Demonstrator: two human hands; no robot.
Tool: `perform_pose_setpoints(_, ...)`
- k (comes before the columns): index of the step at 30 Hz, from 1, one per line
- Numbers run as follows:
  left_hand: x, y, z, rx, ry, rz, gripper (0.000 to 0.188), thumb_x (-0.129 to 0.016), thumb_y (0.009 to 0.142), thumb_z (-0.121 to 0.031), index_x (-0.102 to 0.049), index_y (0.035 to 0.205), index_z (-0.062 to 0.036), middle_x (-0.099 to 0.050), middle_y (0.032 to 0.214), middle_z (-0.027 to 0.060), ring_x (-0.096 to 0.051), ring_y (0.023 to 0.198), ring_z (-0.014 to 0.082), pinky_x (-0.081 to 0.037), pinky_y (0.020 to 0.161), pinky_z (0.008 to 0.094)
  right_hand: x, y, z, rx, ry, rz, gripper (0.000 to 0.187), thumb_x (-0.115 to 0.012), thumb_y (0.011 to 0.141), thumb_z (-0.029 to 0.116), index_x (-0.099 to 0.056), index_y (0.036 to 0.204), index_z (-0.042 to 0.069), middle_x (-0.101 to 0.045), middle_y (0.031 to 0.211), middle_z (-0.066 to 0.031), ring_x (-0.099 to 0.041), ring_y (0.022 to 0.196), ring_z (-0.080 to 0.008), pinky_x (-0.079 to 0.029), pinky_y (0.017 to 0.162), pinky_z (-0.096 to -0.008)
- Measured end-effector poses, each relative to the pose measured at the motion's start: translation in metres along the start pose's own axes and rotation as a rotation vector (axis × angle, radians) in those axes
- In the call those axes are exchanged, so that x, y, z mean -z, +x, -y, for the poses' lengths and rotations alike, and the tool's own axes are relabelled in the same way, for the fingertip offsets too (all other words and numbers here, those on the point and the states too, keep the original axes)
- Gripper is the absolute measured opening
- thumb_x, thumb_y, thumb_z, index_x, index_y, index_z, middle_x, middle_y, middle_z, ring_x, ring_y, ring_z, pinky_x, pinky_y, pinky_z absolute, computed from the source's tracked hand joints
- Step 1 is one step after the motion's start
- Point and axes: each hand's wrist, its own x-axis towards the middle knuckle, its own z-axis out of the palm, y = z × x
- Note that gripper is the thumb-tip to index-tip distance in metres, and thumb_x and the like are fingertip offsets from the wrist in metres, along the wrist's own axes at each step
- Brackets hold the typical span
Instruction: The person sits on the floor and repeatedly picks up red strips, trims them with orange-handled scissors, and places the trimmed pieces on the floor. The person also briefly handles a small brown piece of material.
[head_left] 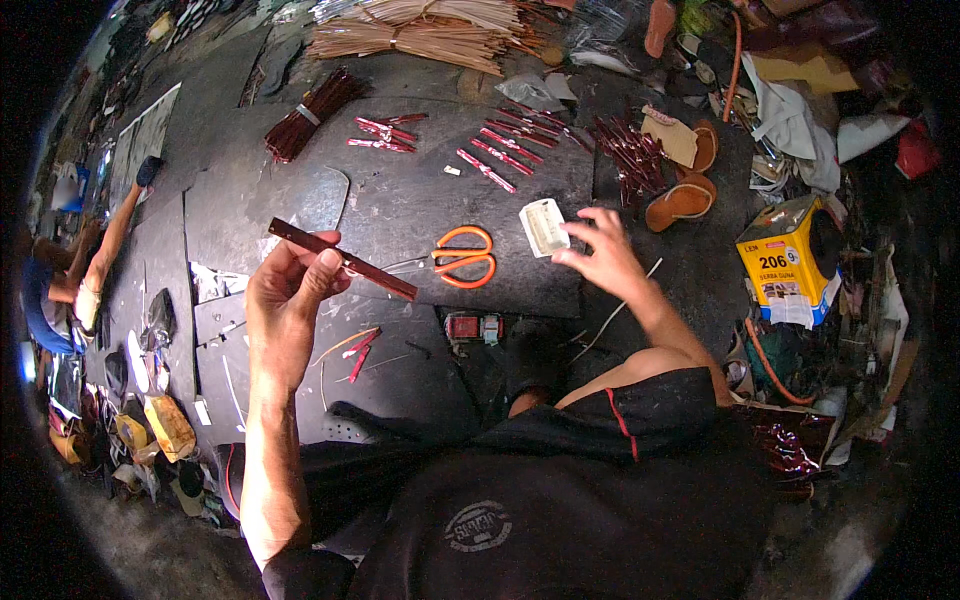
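My left hand (285,285) is closed, pinching dark red-brown strips (385,281) between thumb and fingers, raised over the dark work surface. The strips slant down to the right. My right hand (605,255) has its fingers apart beside the right edge of a small white tray (543,227); whether the fingertips touch it I cannot tell. Between my hands lie scissors (464,258) with orange handles, their blades pointing left and partly behind the strips. Short red-brown strip bundles (500,152) lie in rows beyond the tray.
A large dark bundle (312,115) and pale strips (410,35) lie at the back. Brown sandals (682,200) and a yellow can (785,255) stand to the right. A small red object (463,327) is near my lap. Another person (75,265) sits at far left.
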Motion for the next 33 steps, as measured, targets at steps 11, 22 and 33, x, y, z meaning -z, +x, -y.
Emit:
perform_pose_setpoints(11,-0.009,0.004,0.018,0.043,-0.033,-0.007,0.043,-0.053,0.102,-0.038,-0.067,0.112,0.0011,-0.069,0.098,0.0075,-0.066,0.083,0.0124,-0.057,0.082,0.0308,-0.055,-0.001,0.0,0.02,-0.213,-0.151,0.074,-0.063,0.074,0.073,-0.073,0.116,0.013,-0.028,0.156,-0.019,-0.019,0.145,-0.0416,-0.009,0.117,-0.0606)
perform_pose_setpoints(22,-0.009,0.005,0.016,0.045,0.012,0.002,0.036,-0.052,0.103,-0.033,-0.065,0.115,-0.0011,-0.068,0.102,0.008,-0.065,0.083,0.0119,-0.057,0.077,0.0291,-0.056,0.007,0.0,0.1,-0.197,-0.177,0.062,-0.067,0.076,0.066,-0.077,0.1,0.009,-0.032,0.155,-0.0168,-0.02,0.145,-0.0404,-0.01,0.118,-0.0598)
perform_pose_setpoints(33,0.004,0.002,0.014,0.109,-0.051,0.041,0.04,-0.052,0.102,-0.035,-0.065,0.117,-0.0002,-0.066,0.101,0.0075,-0.062,0.086,0.0133,-0.055,0.078,0.0296,-0.053,0.013,0.01,0.104,-0.205,-0.101,0.052,-0.075,0.077,0.053,-0.071,0.076,0.002,-0.046,0.144,-0.016,-0.03,0.139,-0.0406,-0.022,0.115,-0.0567)
